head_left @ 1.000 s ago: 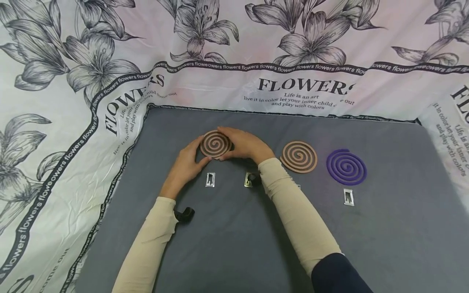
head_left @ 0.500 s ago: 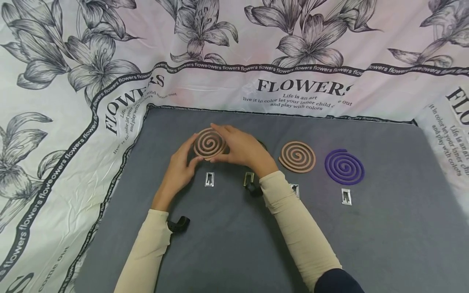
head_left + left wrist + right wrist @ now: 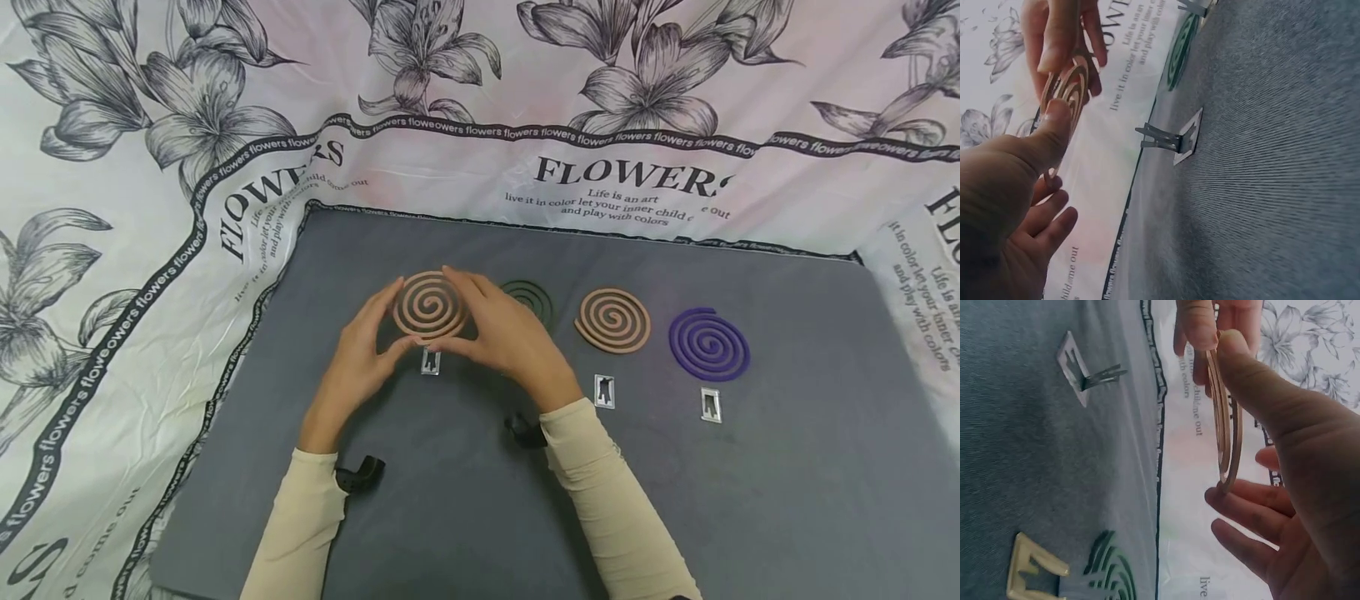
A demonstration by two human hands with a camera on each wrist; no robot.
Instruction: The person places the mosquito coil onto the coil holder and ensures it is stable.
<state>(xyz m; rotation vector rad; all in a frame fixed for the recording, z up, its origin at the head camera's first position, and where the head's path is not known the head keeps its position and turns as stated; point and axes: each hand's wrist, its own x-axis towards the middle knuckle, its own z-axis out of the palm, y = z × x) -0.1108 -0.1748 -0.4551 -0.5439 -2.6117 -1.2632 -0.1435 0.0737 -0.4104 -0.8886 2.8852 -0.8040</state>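
Both hands hold a tan mosquito coil (image 3: 430, 306) by opposite edges, raised off the table. My left hand (image 3: 356, 358) pinches its left side with the thumb at the near edge. On its right side, my right hand (image 3: 510, 342) grips between thumb and fingers, the two thumbs almost meeting. Just below the coil in the head view lies a silver metal coil stand (image 3: 431, 362), its prong standing up in the left wrist view. A green coil (image 3: 531, 296) lies partly hidden behind my right hand. A gold-coloured stand (image 3: 1029, 569) shows in the right wrist view.
To the right on the grey table (image 3: 450, 517) lie another tan coil (image 3: 612, 321) and a purple coil (image 3: 708, 344). A silver stand (image 3: 604, 392) sits before the tan one, a second stand (image 3: 712, 406) before the purple. A flower-printed sheet (image 3: 450, 175) borders the table's back and left.
The held tan coil first went slightly left and is now closer to the near silver stand. My right arm has shifted, uncovering the green coil and the stand before the other tan coil.
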